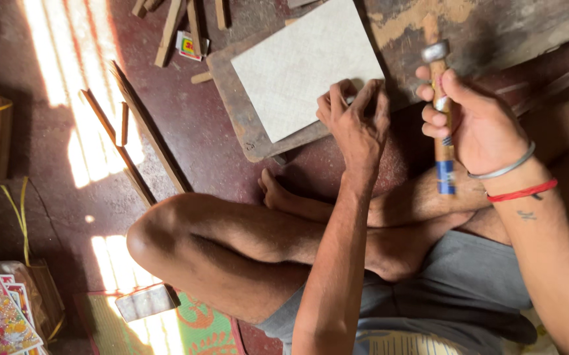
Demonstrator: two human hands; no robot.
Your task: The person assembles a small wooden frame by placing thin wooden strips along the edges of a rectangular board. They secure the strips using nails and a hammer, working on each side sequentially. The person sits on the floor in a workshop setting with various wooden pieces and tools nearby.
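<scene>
- Our right hand (468, 125) grips the hammer (441, 112), upper right.
- Our left hand (357, 121) pinches closed at the white panel's (301, 66) edge, on its wooden board (232, 98).

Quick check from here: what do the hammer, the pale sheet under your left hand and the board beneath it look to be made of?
Hammer: grey metal head, dull; handle looks like bare wood, tan with grain, wrapped in blue and white tape.
Pale sheet: off-white and matte, with a fine woven-looking texture; cardboard or fabric-faced board, hard to tell which.
Board: dark, worn wood with rounded, scuffed corners.
Left hand pinches something small at the sheet's edge, material unclear.
</scene>
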